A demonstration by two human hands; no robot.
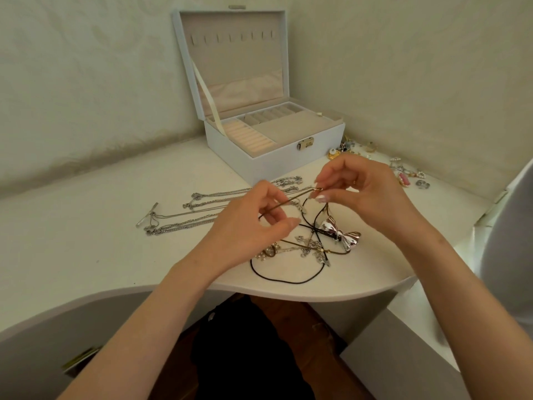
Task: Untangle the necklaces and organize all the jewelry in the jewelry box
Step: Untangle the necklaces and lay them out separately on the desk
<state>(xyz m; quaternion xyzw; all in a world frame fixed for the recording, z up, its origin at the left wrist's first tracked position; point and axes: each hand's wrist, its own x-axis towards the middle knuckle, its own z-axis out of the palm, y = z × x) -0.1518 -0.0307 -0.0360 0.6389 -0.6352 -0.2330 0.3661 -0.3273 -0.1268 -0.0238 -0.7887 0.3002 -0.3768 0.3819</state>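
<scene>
White corner table (86, 241), jewelry box (259, 157) sitting open at the back. My left hand (245, 223) and right hand (366, 194) each pinch a thin gold cord (291, 201), stretched between them above the tangle (302, 246) near the front edge. Silver chains (202, 209) lie just left.

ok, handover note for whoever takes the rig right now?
Left hand and right hand both pinch one thin brown cord, stretched between them above the table.
Below them: tangle with silver bow pendant and black cord. Silver chains lie separated to the left, small pieces to the right.
Jewelry box open, nothing visible inside.
To do: finish untangling, box everything.
</scene>
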